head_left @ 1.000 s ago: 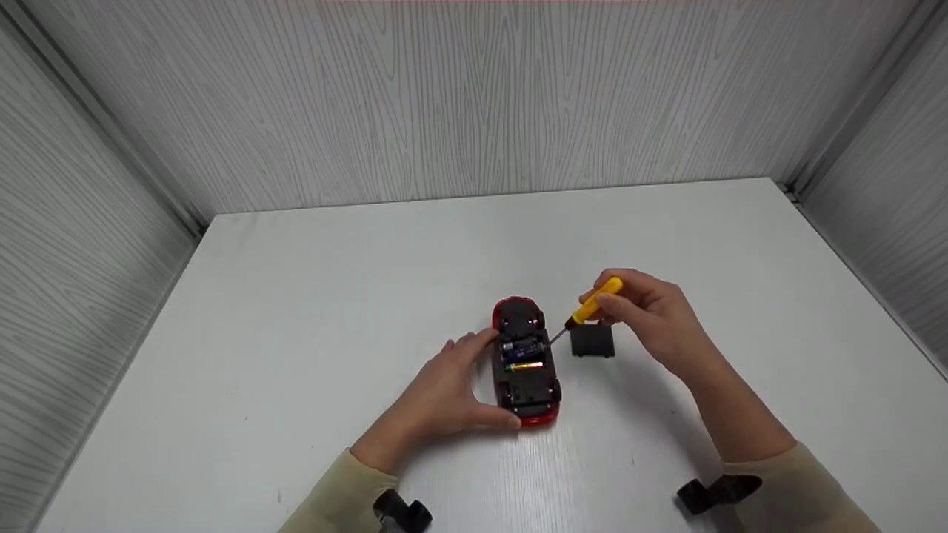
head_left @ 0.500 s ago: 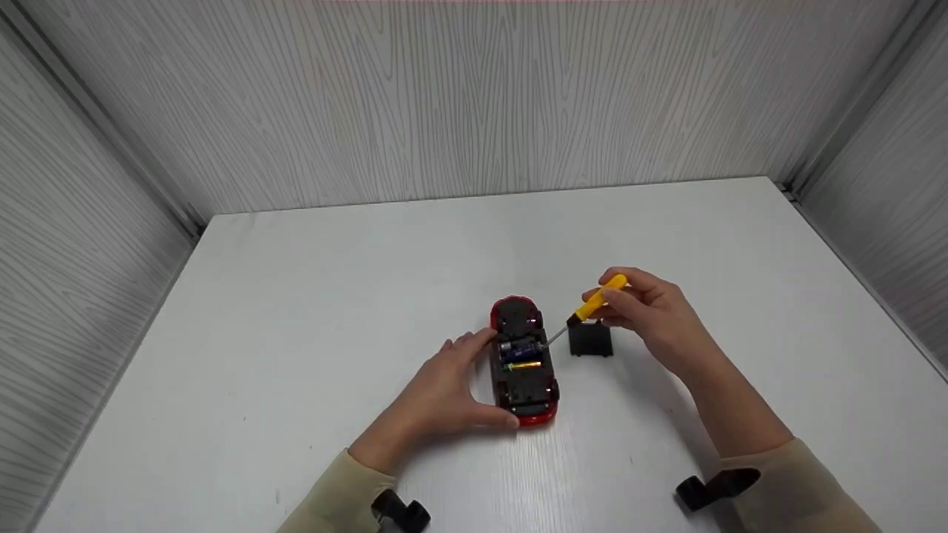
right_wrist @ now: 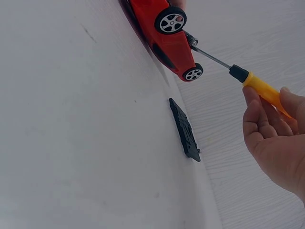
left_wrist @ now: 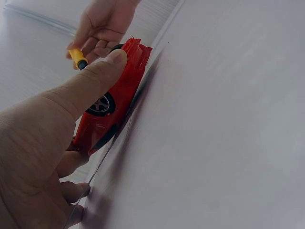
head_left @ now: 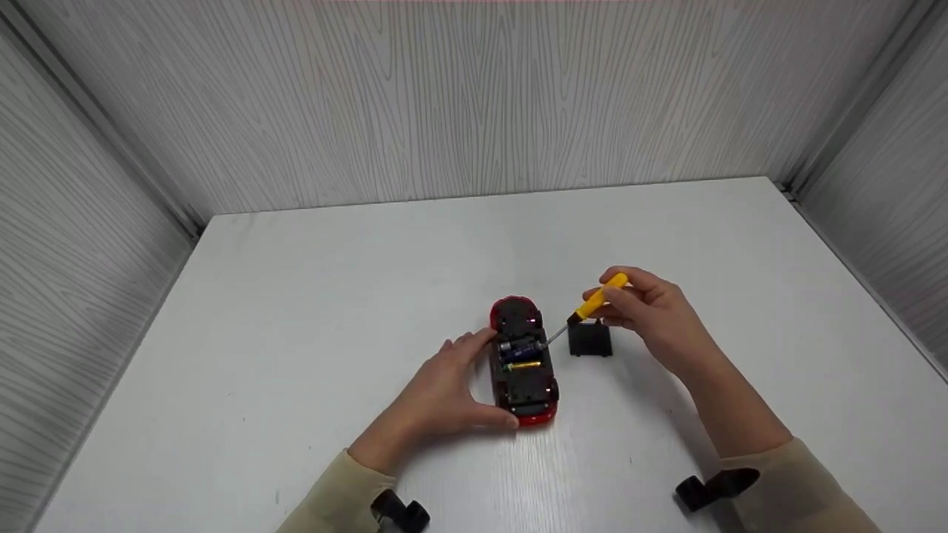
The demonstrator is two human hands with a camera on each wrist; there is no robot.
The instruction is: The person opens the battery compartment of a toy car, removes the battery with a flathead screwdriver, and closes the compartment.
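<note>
A red toy car [head_left: 524,363] lies upside down on the white table [head_left: 311,311], its battery bay open with batteries [head_left: 521,349] showing. My left hand [head_left: 444,392] grips the car's left side, thumb at its near end; the wrist view shows the thumb [left_wrist: 90,81] pressed along the red body [left_wrist: 119,95]. My right hand [head_left: 652,314] holds a yellow-handled screwdriver [head_left: 596,300], its metal tip reaching into the battery bay. The screwdriver [right_wrist: 257,86] points at the car [right_wrist: 169,38] in the right wrist view. A black battery cover [head_left: 590,339] lies flat just right of the car.
Grey wood-grain walls [head_left: 474,104] close the table at the back and both sides. The black cover [right_wrist: 185,130] lies flat on the table below the screwdriver.
The right hand and screwdriver shifted slightly right and up. The car and left hand stay put.
</note>
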